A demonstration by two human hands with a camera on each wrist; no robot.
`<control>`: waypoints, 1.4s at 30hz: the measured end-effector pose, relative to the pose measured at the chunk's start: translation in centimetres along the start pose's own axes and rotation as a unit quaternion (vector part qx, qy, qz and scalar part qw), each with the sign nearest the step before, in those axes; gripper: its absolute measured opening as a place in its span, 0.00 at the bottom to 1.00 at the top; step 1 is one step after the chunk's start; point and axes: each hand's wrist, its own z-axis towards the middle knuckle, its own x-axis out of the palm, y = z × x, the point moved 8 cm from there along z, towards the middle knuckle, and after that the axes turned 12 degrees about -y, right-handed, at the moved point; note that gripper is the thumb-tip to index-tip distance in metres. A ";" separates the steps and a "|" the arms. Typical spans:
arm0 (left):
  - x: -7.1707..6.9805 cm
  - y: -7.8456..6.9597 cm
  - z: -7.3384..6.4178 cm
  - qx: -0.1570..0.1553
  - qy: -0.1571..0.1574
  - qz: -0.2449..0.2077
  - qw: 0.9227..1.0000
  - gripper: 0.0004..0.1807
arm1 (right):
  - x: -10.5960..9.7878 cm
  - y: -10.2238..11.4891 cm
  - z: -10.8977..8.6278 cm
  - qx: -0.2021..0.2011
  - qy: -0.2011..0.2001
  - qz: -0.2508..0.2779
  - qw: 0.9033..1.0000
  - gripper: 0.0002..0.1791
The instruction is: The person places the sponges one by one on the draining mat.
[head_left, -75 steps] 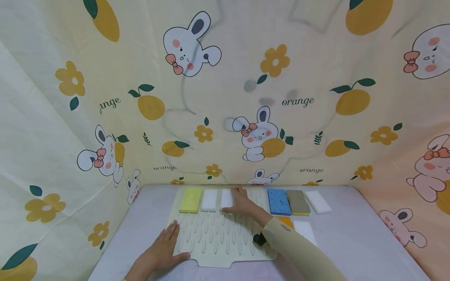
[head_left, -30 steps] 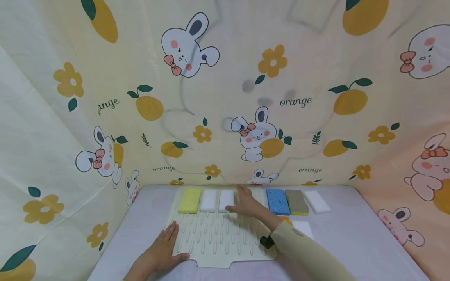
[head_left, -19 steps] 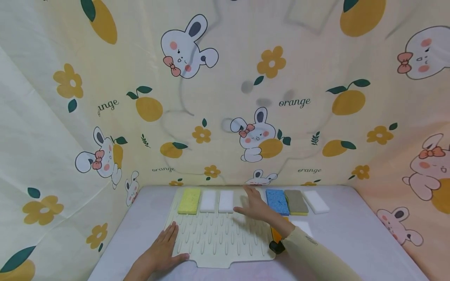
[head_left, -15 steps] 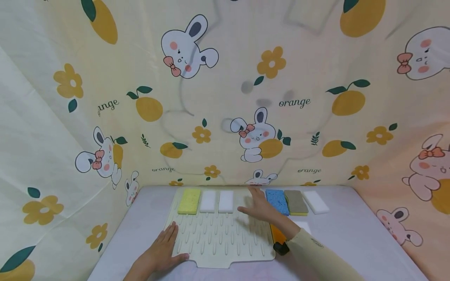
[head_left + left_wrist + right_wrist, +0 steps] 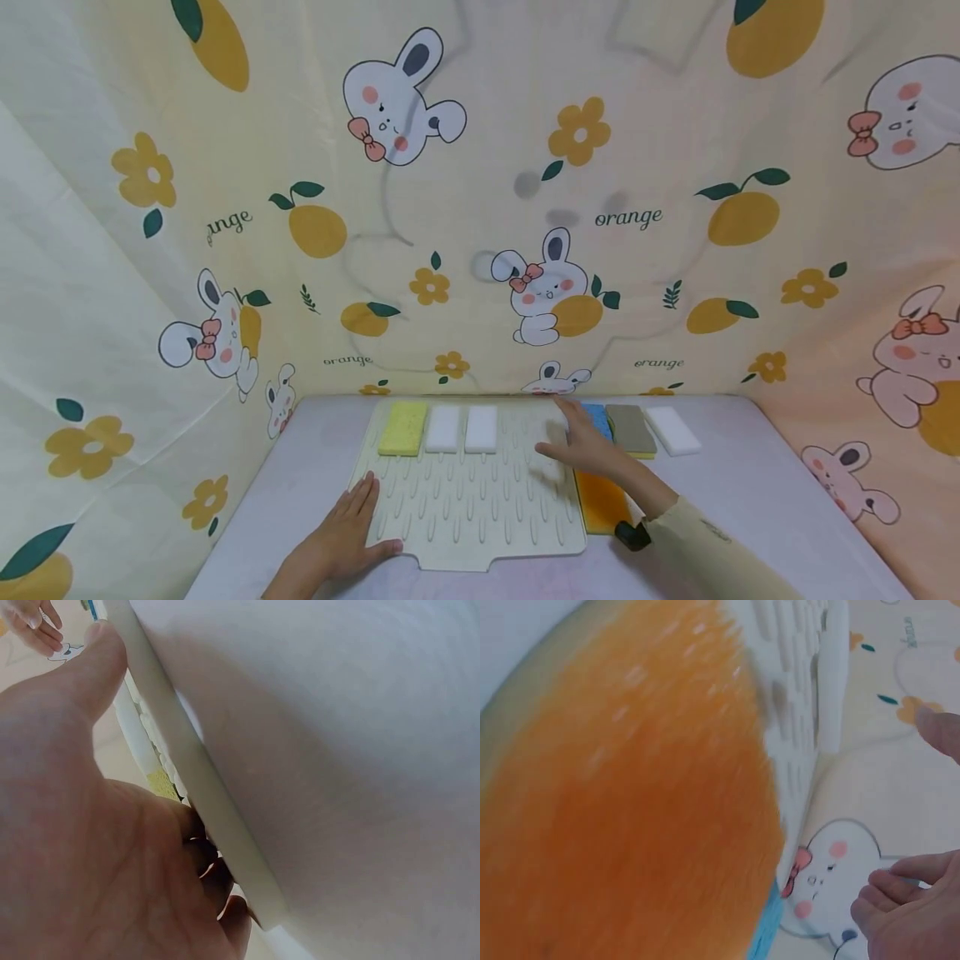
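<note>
My left hand (image 5: 341,529) rests at the front left corner of a cream ribbed draining mat (image 5: 480,508), fingers straight along its left edge and thumb at the front edge. On the mat's far part lie a yellow sponge (image 5: 402,429) and two white sponges, the left one (image 5: 443,429) and the right one (image 5: 481,429), side by side. Over the mat's right edge is my right hand (image 5: 588,442), thumb and fingers spread, nothing between them. It partly covers a blue sponge (image 5: 598,419). Below its wrist lies an orange sponge (image 5: 603,504), large in the right wrist view.
Right of the blue sponge lie a grey-brown scouring sponge (image 5: 632,429) with a yellow underside and a tilted white sponge (image 5: 673,431). Another white sponge is mostly hidden under the right forearm. A printed rabbit-and-orange curtain (image 5: 465,208) closes off the table's back and sides.
My right hand has let go of the right white sponge, leaving it on the mat, and has moved right to the blue sponge. My left hand stays put.
</note>
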 end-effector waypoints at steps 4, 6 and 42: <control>-0.1 -0.1 0.0 0.001 -0.001 -0.003 1.000 0.65 | -1.1 -1.0 -0.5 -0.012 -0.013 -0.010 1.000 0.54; -0.1 -0.1 0.1 0.000 -0.001 -0.002 1.000 0.65 | -1.6 -1.6 -0.6 -0.008 -0.019 -0.023 1.000 0.54; 0.1 0.1 0.2 0.007 -0.008 -0.008 1.000 0.65 | -11.1 -10.6 -3.5 0.002 -0.056 -0.076 0.995 0.56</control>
